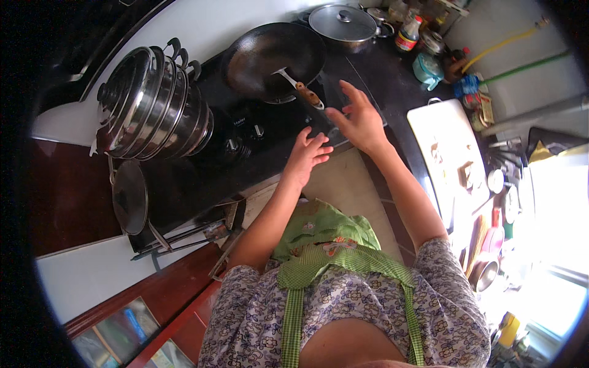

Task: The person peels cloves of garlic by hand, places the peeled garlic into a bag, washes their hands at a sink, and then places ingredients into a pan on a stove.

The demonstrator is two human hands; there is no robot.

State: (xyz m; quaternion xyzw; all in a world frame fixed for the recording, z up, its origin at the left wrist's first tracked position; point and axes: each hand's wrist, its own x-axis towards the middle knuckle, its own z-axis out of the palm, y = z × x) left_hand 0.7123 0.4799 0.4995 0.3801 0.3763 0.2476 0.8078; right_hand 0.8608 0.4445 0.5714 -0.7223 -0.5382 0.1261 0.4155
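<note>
Both of my hands are raised over the front edge of a black gas cooktop. My right hand is empty, fingers spread, just right of the wooden handle of a metal spatula. That spatula rests in a dark wok on the back burner, its handle sticking out over the rim. My left hand is lower and to the left, its fingers loosely apart and holding nothing. A lidded pan stands behind, to the right of the wok.
At left stands a tall stacked steel steamer, with a round dark lid below it. To the right lies a white cutting board bearing small pieces. A sauce bottle and a teal container stand at the back right.
</note>
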